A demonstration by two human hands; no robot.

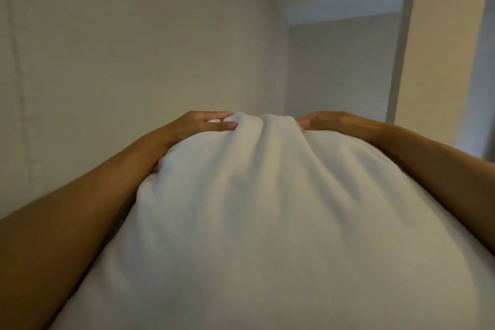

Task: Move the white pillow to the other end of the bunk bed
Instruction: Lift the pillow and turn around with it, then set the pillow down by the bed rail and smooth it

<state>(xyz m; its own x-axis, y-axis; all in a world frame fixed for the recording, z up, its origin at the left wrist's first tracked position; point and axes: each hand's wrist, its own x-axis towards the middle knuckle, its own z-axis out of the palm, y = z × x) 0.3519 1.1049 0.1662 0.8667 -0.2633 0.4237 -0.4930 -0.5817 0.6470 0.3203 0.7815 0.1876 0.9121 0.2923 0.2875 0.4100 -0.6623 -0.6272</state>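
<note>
The white pillow (267, 209) fills the lower half of the view, held up close in front of me. My left hand (203, 124) grips its far top edge on the left, fingers pinching the fabric. On the right of that edge my right hand (329, 122) clasps the pillow the same way. The cloth bunches into folds between the two hands. Both forearms run along the pillow's sides. The bed itself is hidden behind the pillow.
A plain pale wall (134, 48) stands close on the left and ahead. A corner recess lies at the back right. A pale vertical post (401, 48) rises on the right, with a further wall beyond it.
</note>
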